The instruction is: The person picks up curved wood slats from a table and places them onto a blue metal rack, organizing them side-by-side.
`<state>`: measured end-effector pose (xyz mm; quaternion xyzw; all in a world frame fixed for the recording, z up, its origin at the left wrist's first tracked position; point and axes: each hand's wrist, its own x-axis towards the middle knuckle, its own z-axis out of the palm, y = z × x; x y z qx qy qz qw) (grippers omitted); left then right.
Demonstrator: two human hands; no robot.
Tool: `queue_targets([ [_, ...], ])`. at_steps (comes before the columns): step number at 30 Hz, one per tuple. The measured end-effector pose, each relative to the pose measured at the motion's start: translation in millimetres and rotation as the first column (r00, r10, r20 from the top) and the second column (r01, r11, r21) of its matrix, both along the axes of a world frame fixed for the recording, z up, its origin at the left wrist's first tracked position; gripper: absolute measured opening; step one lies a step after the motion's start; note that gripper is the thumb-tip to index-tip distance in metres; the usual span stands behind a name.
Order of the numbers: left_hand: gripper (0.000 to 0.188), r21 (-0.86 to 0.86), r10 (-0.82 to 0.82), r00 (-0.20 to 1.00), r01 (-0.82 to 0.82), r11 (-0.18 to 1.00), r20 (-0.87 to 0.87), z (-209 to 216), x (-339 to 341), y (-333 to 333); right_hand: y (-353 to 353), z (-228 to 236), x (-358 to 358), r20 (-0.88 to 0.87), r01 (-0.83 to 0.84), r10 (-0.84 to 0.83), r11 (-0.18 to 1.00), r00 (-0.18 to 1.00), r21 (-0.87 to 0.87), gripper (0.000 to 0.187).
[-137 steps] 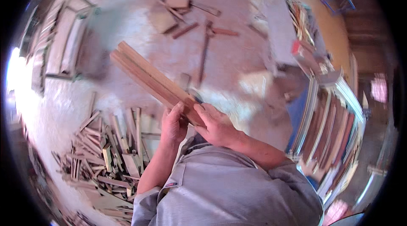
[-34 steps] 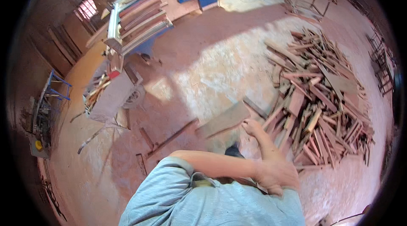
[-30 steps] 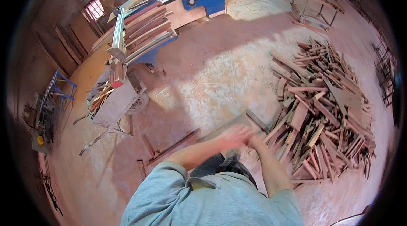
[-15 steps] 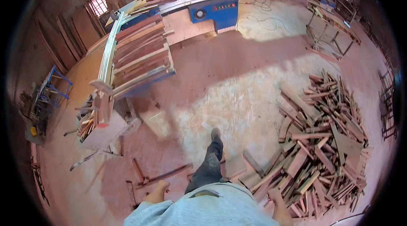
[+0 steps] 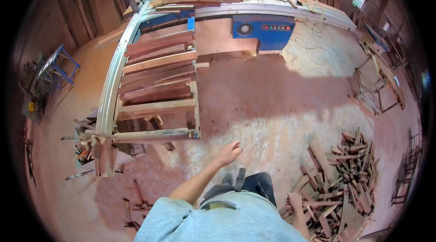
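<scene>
My left hand (image 5: 228, 154) reaches forward over the floor, past my waist, its fingers loosely bent and a little apart, with nothing in it. Low at my right side hangs my right hand (image 5: 295, 200); its fingers point away and are too small to make out, and no held thing shows. Beyond my left hand is the saw's outrigger frame (image 5: 156, 134), with several reddish-brown boards (image 5: 156, 91) and paler ones laid across it. In the view, the scrap wood pile (image 5: 347, 187) lies just past my right hand, apart from it as far as I can tell.
A blue panel saw (image 5: 262, 32) with a long pale sliding table stands ahead, thin strips on top. Offcuts fill a stand (image 5: 88, 144) at the left. A wooden-topped workbench (image 5: 381, 76) is at the far right; a cable (image 5: 318, 49) lies on the floor.
My left hand has swung forward from beside my hip. The saw and its boards now appear nearer, and the wood pile sits lower in view. My right hand stays low.
</scene>
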<state>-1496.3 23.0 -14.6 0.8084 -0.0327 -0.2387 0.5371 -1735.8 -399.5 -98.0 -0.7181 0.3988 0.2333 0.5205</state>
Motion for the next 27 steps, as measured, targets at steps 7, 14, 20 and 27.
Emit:
queue_targets([
  [7,0.056,0.019,0.304,0.950,-0.304,0.953,-0.072,-29,116,5,-67,-47,153,-0.152,0.073,-0.033,0.961,0.988,0.266,0.022],
  [14,0.051,0.034,0.624,0.778,-0.627,0.778,0.068,8,255,0,-96,-38,414,-0.151,-0.259,0.266,0.964,0.952,0.065,0.028],
  [20,0.055,-0.307,0.837,0.545,-0.804,0.509,-0.038,71,369,0,-84,12,699,0.153,-0.404,0.395,0.914,0.906,0.033,0.024],
  [27,0.057,-0.414,0.965,0.262,-0.877,0.245,0.016,46,466,30,-9,35,907,0.326,-0.536,0.499,0.843,0.803,0.030,0.020],
])
